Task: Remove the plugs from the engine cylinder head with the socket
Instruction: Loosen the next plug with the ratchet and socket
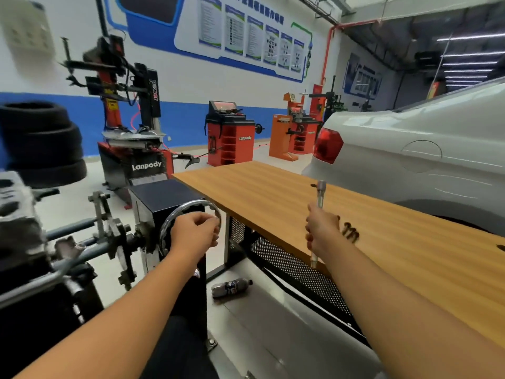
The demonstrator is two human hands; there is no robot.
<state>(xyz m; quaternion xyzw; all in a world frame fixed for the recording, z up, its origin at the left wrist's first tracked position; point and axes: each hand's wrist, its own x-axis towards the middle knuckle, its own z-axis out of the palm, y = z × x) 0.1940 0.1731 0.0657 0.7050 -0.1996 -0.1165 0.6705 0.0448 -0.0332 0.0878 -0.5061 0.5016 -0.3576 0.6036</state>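
Where tyre machines (131, 132) stand, wooden bench (300, 203).

both bare forearms reach forward from the bottom of the view, well apart. the left hand (195, 232) is curled over the rim of the handwheel (188, 214), knuckles up, fingers wrapped round its right side. the right hand (322, 231) is held higher than its elbow, fist closed round the socket tool (319, 198) (shaft upright, poking out above and below the grip), thumb side towards the camera.
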